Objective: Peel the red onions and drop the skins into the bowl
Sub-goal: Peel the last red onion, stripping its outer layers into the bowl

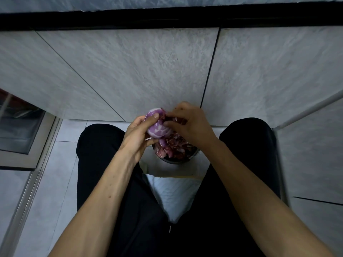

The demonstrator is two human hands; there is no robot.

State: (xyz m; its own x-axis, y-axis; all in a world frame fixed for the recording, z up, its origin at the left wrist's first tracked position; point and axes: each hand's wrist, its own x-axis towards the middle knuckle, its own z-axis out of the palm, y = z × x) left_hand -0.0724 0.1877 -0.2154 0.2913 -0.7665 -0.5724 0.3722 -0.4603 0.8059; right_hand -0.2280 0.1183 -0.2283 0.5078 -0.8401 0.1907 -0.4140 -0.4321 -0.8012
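Two hands at work over bowl [193,153], which sits on floor between knees, already full of red skins [172,145]. Left hand [137,134] grips red onion [157,125], thumb across top, mostly peeled. Right hand [191,123] pinches skin flap at onion's far side. Risks, as I judge: smooth peeled surface can slip from grip; onion held toward bowl's left edge, so torn skin may fall onto floor; heaped skins may spill over rim.
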